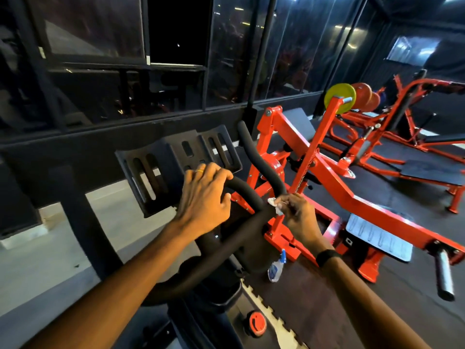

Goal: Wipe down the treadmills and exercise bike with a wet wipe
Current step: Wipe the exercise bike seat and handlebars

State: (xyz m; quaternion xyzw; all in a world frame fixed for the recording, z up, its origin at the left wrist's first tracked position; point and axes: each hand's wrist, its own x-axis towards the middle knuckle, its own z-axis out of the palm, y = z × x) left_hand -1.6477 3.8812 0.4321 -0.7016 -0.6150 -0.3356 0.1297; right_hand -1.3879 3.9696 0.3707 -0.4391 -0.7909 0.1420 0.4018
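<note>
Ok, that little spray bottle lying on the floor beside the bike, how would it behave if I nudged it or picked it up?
The spray bottle is small, clear plastic, so probably light. It lies on its side on the floor mat, so a nudge would likely slide or roll it.

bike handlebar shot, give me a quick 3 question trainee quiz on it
1. True or false: the left hand holds the wipe.
2. The right hand works the wipe against: A) the black handlebar B) the red knob C) the yellow weight plate
3. What lies on the floor mat below the handlebar?

Key: 1 false, it grips the handlebar. 2 A. 3 A spray bottle.
</note>
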